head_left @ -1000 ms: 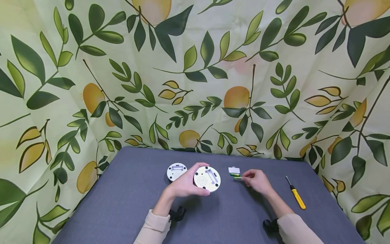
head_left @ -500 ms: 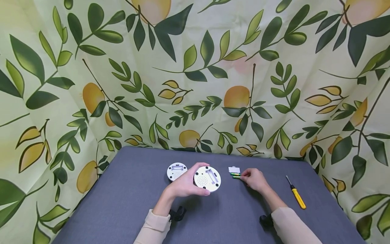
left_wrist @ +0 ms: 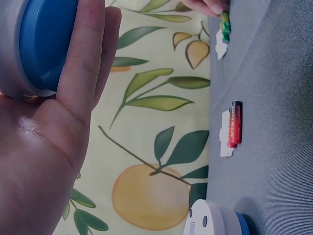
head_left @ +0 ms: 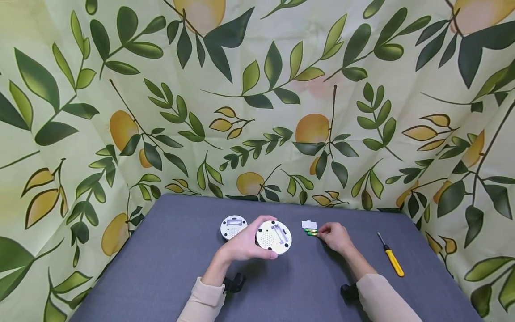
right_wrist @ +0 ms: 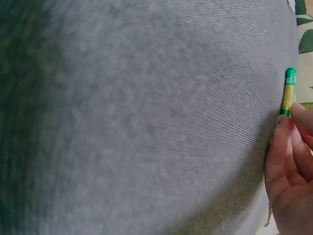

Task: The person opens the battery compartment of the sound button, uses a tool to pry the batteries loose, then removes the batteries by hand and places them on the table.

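Note:
My left hand (head_left: 245, 241) grips a round white device (head_left: 273, 238) by its edge, thumb below and fingers above. The device's slotted battery compartment and dark feet face up toward me; its blue side (left_wrist: 49, 44) shows in the left wrist view. At the table's right middle, my right hand (head_left: 337, 237) pinches the near end of a green-and-gold battery (right_wrist: 289, 90) between thumb and fingertips. That battery lies alongside another green battery (head_left: 310, 230), just in front of a small white cover (head_left: 309, 224).
A second round white device (head_left: 233, 226) rests behind my left wrist, its compartment also facing up. Red and black batteries (left_wrist: 235, 125) lie beside another white cover (left_wrist: 225, 133), seen in the left wrist view. A yellow-handled screwdriver (head_left: 392, 259) lies at the right. A patterned cloth (head_left: 257, 112) hangs behind the table.
My right hand has shifted slightly away from me, bringing the pinched battery closer against the other green one. My left hand and its device have stayed in place.

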Tool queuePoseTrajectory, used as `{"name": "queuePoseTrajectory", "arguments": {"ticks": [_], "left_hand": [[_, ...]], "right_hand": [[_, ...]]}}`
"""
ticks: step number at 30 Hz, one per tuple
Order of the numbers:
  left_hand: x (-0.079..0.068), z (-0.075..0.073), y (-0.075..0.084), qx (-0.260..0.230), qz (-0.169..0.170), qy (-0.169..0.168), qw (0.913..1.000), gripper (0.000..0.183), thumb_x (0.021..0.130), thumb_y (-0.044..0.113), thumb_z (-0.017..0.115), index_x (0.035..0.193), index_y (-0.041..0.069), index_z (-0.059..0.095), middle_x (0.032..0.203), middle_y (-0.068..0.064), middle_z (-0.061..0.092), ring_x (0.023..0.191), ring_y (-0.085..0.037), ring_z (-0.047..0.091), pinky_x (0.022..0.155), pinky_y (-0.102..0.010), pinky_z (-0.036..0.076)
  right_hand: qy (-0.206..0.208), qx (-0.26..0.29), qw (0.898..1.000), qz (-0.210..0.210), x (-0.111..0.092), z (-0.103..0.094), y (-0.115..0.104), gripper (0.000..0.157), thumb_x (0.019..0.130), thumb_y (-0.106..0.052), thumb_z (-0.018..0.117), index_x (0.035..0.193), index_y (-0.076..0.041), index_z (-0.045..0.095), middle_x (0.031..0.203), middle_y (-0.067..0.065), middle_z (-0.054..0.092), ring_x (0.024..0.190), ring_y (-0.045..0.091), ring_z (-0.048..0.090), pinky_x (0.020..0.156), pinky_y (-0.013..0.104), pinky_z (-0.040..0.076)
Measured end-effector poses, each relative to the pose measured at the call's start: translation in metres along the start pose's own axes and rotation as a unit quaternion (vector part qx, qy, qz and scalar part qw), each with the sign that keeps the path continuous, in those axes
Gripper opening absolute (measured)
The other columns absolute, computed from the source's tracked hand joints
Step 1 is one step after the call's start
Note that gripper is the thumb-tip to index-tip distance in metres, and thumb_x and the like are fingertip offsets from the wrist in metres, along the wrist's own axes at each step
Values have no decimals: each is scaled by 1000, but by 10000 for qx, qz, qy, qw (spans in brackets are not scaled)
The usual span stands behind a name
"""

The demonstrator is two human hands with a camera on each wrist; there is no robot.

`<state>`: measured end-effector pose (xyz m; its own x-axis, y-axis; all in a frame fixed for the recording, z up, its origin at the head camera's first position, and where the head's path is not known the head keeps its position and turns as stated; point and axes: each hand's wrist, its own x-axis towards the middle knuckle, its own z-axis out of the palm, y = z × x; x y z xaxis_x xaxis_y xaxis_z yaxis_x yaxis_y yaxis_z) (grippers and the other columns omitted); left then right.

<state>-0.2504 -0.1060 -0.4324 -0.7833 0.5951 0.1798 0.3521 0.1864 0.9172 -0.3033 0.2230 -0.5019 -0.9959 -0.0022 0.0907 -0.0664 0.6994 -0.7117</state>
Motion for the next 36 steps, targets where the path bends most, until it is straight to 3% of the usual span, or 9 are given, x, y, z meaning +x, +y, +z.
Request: {"name": "queuePoseTrajectory", "arguments": {"ticks": [11, 26, 33, 36], "left_hand": [[1, 2, -2, -19, -56, 65, 10000, 88, 75, 24, 89, 148, 14, 42, 119, -2, 59, 105, -18, 57, 92, -31, 45], [10, 9, -2, 122, -278, 415, 9987, 90, 75, 29, 88, 150, 18, 39, 118, -4, 58, 105, -18, 57, 94, -38, 44], [14, 15, -4, 109, -224, 441, 9987, 91, 77, 27, 87, 151, 15, 35, 120, -6, 58, 106, -19, 56, 94, -37, 42], [14, 17, -5, 58, -243, 454, 9987, 91, 78, 26, 85, 152, 14, 32, 121, -7, 57, 106, -19, 55, 95, -36, 42]], "right_hand": [[179, 575, 9981, 93, -17, -16, -10, 11, 93, -7, 70, 97, 3, 72, 77, 7, 68, 65, 16, 62, 54, 31, 50], [58, 1217, 9916, -429, -66, -12, -60, 14, 94, -12, 72, 102, -1, 73, 86, 12, 71, 73, 22, 65, 64, 28, 52], [-68, 1827, 9816, -543, -86, -7, -79, 23, 92, -13, 76, 111, -2, 72, 97, 9, 73, 86, 33, 70, 72, 28, 56], [-149, 2102, 9749, -726, -93, -5, -85, 31, 92, -13, 76, 119, 0, 69, 102, 8, 73, 91, 27, 70, 77, 28, 57]]}}
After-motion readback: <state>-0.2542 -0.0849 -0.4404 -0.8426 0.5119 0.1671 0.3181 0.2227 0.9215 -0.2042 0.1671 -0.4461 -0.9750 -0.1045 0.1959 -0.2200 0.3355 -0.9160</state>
